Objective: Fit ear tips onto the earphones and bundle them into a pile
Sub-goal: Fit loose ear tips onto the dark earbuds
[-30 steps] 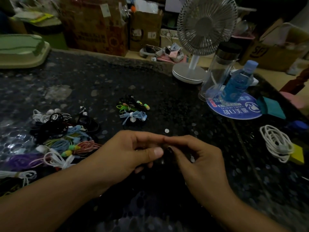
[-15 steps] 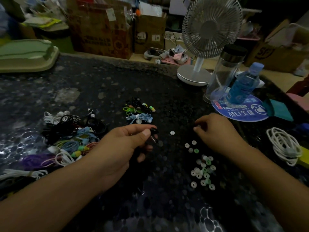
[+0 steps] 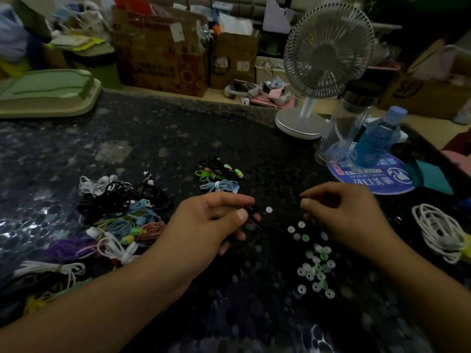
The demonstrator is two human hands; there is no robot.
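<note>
Left hand (image 3: 211, 222): fingers clamped on a black earphone (image 3: 251, 209), just above the counter (image 3: 153, 138).
Right hand (image 3: 341, 215): fingers curled together over the loose ear tips (image 3: 314, 271); whether they pinch one, can't tell.
Pile (image 3: 114, 215): bundled earphones, left of both hands.

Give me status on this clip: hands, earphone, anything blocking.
Left hand pinches black earphone. Right hand curled over loose ear tips, grip unclear. One tip lies between hands. Nothing blocking.

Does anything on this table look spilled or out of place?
Mostly not. The ear tips lie scattered loose on the dark table by the right hand, and one stray ear tip sits apart, near the left hand. That looks like working stock, not a spill.
</note>
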